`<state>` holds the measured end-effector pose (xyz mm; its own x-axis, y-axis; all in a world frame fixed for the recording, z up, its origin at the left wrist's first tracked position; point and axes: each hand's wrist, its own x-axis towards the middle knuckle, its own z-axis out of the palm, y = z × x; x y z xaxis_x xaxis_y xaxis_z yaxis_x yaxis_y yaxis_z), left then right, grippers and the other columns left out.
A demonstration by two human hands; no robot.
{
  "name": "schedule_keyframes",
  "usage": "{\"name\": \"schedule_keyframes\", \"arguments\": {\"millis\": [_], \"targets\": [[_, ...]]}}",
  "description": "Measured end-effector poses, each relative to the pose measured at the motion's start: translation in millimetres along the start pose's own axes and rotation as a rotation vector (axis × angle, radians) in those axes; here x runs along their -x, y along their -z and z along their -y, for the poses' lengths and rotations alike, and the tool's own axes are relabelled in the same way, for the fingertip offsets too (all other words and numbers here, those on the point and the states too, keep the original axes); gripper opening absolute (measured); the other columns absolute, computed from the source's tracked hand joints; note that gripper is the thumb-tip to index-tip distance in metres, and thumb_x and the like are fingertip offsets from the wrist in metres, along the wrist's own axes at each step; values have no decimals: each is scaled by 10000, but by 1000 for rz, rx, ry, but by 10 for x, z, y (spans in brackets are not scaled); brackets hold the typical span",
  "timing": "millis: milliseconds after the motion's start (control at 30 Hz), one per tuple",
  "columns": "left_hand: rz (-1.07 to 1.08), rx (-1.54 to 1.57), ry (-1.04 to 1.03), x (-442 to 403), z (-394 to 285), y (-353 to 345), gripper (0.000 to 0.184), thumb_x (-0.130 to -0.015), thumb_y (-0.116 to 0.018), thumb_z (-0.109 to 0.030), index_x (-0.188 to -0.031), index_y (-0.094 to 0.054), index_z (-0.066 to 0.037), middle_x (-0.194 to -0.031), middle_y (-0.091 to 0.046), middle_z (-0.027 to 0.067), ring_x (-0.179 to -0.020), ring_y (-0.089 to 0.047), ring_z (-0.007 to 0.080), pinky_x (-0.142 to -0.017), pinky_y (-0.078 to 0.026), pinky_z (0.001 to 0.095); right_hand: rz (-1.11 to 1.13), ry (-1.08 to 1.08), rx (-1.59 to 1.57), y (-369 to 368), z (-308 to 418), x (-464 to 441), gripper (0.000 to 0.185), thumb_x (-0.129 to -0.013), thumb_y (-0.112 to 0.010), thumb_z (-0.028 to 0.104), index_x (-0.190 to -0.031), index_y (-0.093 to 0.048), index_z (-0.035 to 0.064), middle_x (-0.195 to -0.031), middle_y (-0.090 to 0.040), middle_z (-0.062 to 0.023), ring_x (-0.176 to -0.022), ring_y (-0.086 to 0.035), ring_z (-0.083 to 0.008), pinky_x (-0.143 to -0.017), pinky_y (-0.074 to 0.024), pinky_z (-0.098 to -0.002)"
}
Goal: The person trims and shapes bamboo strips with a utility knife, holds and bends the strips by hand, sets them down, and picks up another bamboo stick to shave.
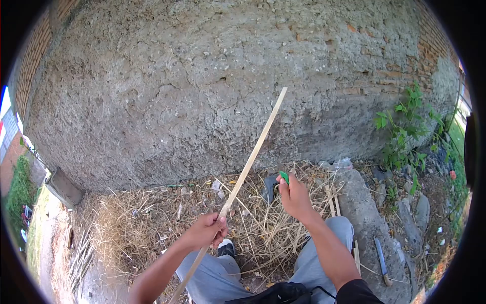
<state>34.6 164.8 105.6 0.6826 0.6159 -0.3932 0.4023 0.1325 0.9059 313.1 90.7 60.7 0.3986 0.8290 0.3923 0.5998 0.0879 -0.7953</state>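
Note:
My left hand (pixel 206 233) is closed around a long, pale, flat strip of split cane or wood (pixel 254 152). The strip slants from low near my left leg up to the right, its far end in front of the wall. Off to the strip's right, my right hand (pixel 293 196) grips a small green object (pixel 284 176). Only its top shows above the fingers, so its kind is unclear. The right hand is apart from the strip.
A rough earthen wall (pixel 177 101) rises ahead. Thin shavings (pixel 121 238) cover the ground between and beside my legs. A knife (pixel 382 261) lies on the concrete slab (pixel 357 202) at right. Several strips (pixel 82 263) lie at left. A leafy plant (pixel 407 126) grows by the wall.

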Motion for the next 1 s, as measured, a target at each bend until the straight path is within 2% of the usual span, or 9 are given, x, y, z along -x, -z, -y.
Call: {"name": "schedule_keyframes", "arguments": {"millis": [33,167,233,300,433,533,700,867,1000], "targets": [[9,104,-3,-79,117,-47,225,-1039,-421,-258,-932,-466,-65,-720,-481,14,-504,-401,65,-424,-339,223,11,54,-12,-102,-14,55,192,-972,-470,175,-1047,-543,14,-753,-647,-206,-655,-635,-384,-596,-502,-446],[42,412,13,-360,416,-253,271,-1041,-400,-314,-982,-470,-59,-666,-362,-26,-488,-281,44,-399,-231,210,94,217,188,-357,38,277,186,-939,-533,195,-998,-561,21,-731,-637,-160,-636,-628,-333,-577,-481,-440],[64,470,20,-441,487,-335,276,-1042,-394,-316,-990,-474,-56,-661,-359,-29,-483,-273,44,-395,-225,210,186,258,218,-431,60,348,246,-916,-546,236,-1056,-547,34,-879,-667,-197,-723,-650,-370,-607,-483,-486],[56,513,35,-488,503,-382,311,-1046,-368,-338,-1005,-482,-52,-641,-347,-37,-468,-257,42,-387,-210,210,245,195,258,-473,85,368,271,-929,-524,250,-1107,-529,45,-919,-665,-202,-737,-650,-378,-622,-485,-492],[63,593,45,-469,520,-363,340,-1048,-348,-364,-983,-482,-58,-628,-344,-35,-459,-268,43,-381,-211,214,375,98,274,-477,147,365,340,-961,-472,283,-1229,-473,74,-963,-661,-209,-752,-644,-403,-658,-482,-514],[72,588,63,-496,591,-354,390,-1043,-322,-422,-969,-469,-69,-631,-344,-34,-438,-263,50,-373,-226,218,365,103,233,-453,226,375,342,-973,-455,287,-1241,-468,76,-983,-658,-213,-763,-642,-404,-670,-480,-515],[50,614,73,-521,671,-384,390,-1034,-350,-432,-907,-473,-85,-575,-342,-33,-432,-306,65,-370,-251,232,252,201,272,-456,215,395,359,-927,-571,273,-1218,-614,66,-822,-615,-117,-695,-625,-328,-618,-493,-440],[-52,615,32,-556,738,-409,380,-1025,-371,-407,-866,-475,-78,-553,-342,-37,-426,-326,78,-379,-273,245,212,231,321,-444,107,367,418,-913,-586,271,-1285,-588,79,-841,-634,-114,-700,-630,-297,-608,-494,-409],[-22,622,57,-524,671,-406,376,-1025,-374,-398,-860,-476,-76,-551,-344,-37,-417,-324,76,-372,-269,244,215,225,231,-452,222,387,242,-894,-611,201,-1084,-638,52,-800,-663,-112,-641,-637,-299,-585,-503,-410]]}}
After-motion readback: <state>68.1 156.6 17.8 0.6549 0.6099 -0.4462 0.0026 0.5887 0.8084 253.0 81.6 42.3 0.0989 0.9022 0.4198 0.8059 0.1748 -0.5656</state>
